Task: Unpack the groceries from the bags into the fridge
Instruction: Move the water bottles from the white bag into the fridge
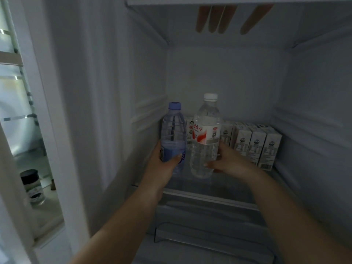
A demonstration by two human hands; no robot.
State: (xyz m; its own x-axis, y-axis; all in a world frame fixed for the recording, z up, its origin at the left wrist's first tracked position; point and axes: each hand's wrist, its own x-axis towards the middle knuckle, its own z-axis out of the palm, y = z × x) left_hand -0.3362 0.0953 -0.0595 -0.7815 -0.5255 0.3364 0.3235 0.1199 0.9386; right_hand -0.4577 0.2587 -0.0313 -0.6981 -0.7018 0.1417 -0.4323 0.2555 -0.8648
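Observation:
Both my arms reach into the open fridge. My left hand grips a blue-capped water bottle low on its blue label, upright near the left wall. My right hand grips a clear white-capped bottle with a red and white label, just right of the blue one. Both bottles are upright over the glass shelf; whether their bases touch it I cannot tell.
A row of several white cartons lines the back of the shelf, behind and right of the bottles. Sausages lie on the shelf above. A drawer sits below. A dark-lidded jar stands in the door at left.

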